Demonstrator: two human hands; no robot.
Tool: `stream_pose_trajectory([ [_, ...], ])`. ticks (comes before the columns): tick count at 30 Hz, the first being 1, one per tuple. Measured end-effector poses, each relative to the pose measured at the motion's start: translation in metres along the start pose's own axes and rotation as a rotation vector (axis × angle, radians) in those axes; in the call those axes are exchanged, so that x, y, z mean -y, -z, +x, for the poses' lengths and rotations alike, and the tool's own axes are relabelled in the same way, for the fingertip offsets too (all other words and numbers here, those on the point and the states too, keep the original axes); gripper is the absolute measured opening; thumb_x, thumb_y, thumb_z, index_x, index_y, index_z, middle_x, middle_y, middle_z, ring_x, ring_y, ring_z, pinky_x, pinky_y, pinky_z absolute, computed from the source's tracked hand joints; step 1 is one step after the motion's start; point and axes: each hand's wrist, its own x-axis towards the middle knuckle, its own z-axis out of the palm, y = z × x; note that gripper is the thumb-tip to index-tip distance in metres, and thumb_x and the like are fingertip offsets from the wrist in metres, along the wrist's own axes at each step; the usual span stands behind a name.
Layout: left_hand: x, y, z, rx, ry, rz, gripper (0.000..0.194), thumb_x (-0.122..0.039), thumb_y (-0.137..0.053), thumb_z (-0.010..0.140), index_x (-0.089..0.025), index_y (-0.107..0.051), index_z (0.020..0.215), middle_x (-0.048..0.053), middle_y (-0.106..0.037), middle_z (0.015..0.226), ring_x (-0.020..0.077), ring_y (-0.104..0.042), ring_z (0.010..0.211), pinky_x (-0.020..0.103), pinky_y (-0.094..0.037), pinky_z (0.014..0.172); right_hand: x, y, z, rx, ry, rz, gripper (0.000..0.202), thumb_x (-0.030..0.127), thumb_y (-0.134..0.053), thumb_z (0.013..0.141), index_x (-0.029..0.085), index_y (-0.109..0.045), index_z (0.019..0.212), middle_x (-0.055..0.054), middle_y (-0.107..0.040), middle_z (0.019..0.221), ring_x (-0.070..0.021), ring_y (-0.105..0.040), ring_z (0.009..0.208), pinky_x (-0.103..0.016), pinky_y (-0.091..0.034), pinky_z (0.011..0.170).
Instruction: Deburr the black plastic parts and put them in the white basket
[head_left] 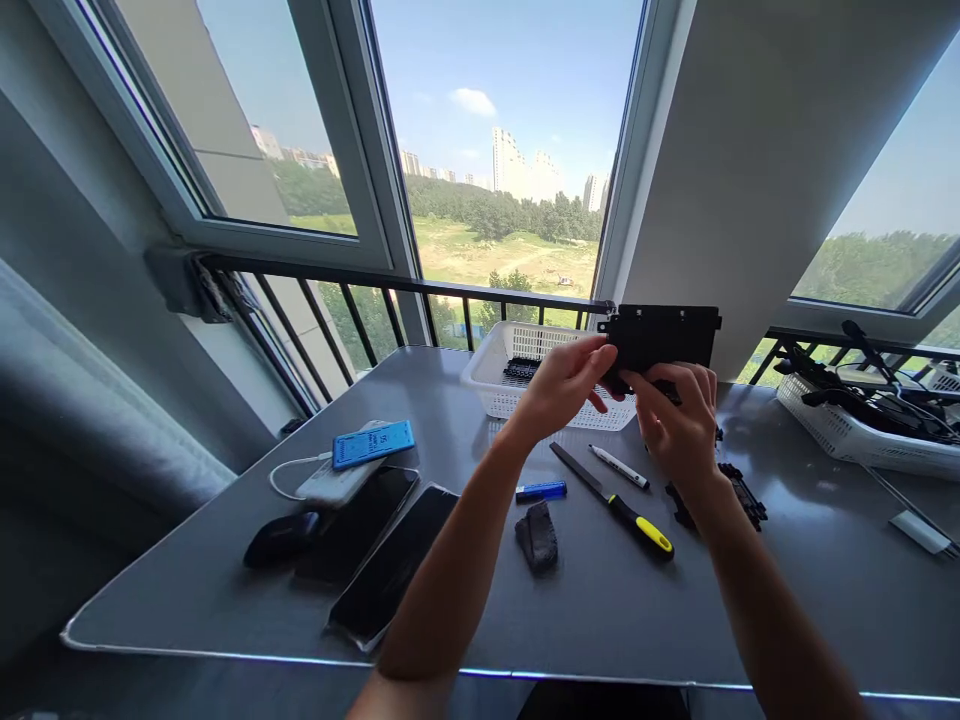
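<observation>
While the black plastic panel (664,335) is up in the hands: handling looks to be under way rather than finished, since it is held clear of the gray table (600,620), right of center in the frame; how much work on it is done cannot be told.
Right hand (679,412): gripping the panel's lower edge, fingers curled.
Left hand (566,380): fingers bent at the panel's left edge, thumb against it; whether they pinch it I cannot tell.
Panel surface: flat, matt, opaque, roughly rectangular, small tabs projecting at the sides, tiny pale spots near the top edge.
White basket (499,403): center of the frame; perforated plastic, rounded corners, with a black latticed part (519,369) inside; whether that part is finished or waiting is unclear.
Black openwork pieces (741,495): right of center on the table, partly hidden by the right wrist; thin, irregular outlines; neither hand is on them, so they are perhaps left to do.
File (611,497): below center, unheld; long flat dark blade, black-and-yellow handle.
Marker (619,467): slim white barrel, just beside the file.
Dark lump (537,538): lower center; blocky, rough, creased.
Glossy slab (394,565): lower left; dark, smooth, rectangular, near a rounded black mouse (281,540).
</observation>
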Motion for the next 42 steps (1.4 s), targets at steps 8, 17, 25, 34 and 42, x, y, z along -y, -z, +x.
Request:
stream_pose_trajectory([
  [8, 0.019, 0.021, 0.001, -0.282, 0.093, 0.359, 0.029, -0.029, -0.056, 0.082, -0.016, -0.066, 0.106, 0.003, -0.067, 0.067, 0.0125, -0.061, 0.057, 0.023, -0.05, 0.051, 0.017, -0.025, -0.026, 0.093, -0.024, 0.051, 0.057, 0.008, -0.048, 0.087, 0.032, -0.043, 0.14, -0.008, -0.055, 0.112, -0.0236, -0.049, 0.107, -0.043, -0.04, 0.096],
  [17, 0.012, 0.037, -0.001, -0.516, 0.023, 0.54, 0.024, -0.022, -0.059, 0.082, -0.018, -0.066, 0.104, 0.005, -0.068, 0.075, 0.0143, -0.064, 0.067, 0.024, -0.054, 0.058, 0.02, -0.031, -0.103, 0.434, -0.535, 0.492, 0.031, 0.022, -0.044, 0.092, 0.023, -0.066, 0.114, -0.007, -0.068, 0.098, -0.0202, -0.064, 0.085, -0.036, -0.054, 0.077],
  [25, 0.003, 0.031, 0.0, -0.408, 0.199, 0.223, 0.028, -0.015, -0.06, 0.082, -0.014, -0.064, 0.11, 0.006, -0.066, 0.079, 0.0105, -0.06, 0.056, 0.024, -0.056, 0.051, 0.008, -0.034, -0.019, 0.057, -0.925, 1.106, 0.035, 0.052, -0.05, 0.088, 0.021, -0.056, 0.103, -0.003, -0.065, 0.083, -0.0155, -0.062, 0.07, -0.026, -0.051, 0.056],
  [34, 0.002, 0.046, -0.002, -0.448, 0.138, 0.103, 0.041, -0.017, -0.063, 0.08, -0.011, -0.058, 0.12, 0.008, -0.066, 0.085, 0.0111, -0.06, 0.06, 0.023, -0.055, 0.047, -0.019, -0.043, 0.017, 0.269, -0.794, 1.294, 0.033, 0.054, -0.057, 0.085, 0.021, -0.05, 0.086, 0.002, -0.061, 0.068, -0.0097, -0.05, 0.054, -0.021, -0.037, 0.045],
  [42, 0.009, 0.051, 0.005, -0.435, 0.164, 0.043, 0.045, -0.011, -0.054, 0.081, -0.014, -0.055, 0.126, 0.009, -0.069, 0.09, 0.0122, -0.065, 0.059, 0.025, -0.057, 0.051, -0.015, -0.061, 0.013, 0.249, -0.881, 1.336, 0.045, 0.065, -0.054, 0.08, 0.021, -0.053, 0.081, 0.0, -0.06, 0.066, -0.0116, -0.051, 0.053, -0.023, -0.037, 0.046],
])
